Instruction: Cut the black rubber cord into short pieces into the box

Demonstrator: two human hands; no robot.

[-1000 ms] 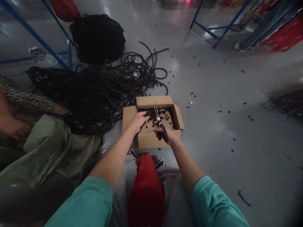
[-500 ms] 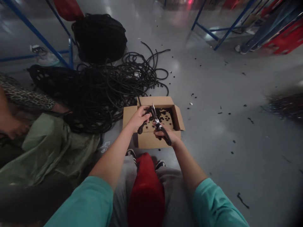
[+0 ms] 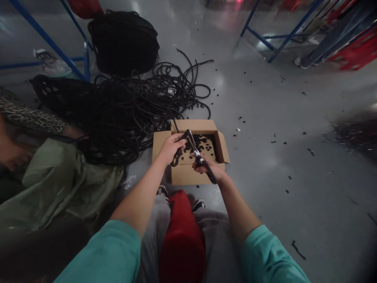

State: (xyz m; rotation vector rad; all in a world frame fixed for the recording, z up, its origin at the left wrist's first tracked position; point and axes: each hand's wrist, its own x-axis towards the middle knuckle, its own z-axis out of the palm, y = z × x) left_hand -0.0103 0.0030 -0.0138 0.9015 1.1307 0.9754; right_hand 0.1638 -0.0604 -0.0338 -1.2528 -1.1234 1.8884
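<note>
Over an open cardboard box (image 3: 193, 175), my left hand (image 3: 171, 148) pinches a black cord (image 3: 176, 158), whose loop hangs below the fingers. My right hand (image 3: 207, 167) is wrapped round the dark handles of a pair of scissors (image 3: 198, 154), blades pointing up and left. The blade tips are close to the cord end above my left fingertips; I cannot tell whether they touch it. Small black cut pieces (image 3: 206, 145) lie scattered on the box floor.
A tangled heap of black cord (image 3: 132, 106) spreads left of the box, with a large black bundle (image 3: 123, 43) behind. Another person's hand (image 3: 14, 151) is at far left near a green sheet (image 3: 59, 177). Blue metal legs (image 3: 44, 35) stand beyond. Black scraps dot the floor.
The scissor blades have moved closer together near the cord end. My right hand has shifted slightly down and right; my left hand still holds the cord.
</note>
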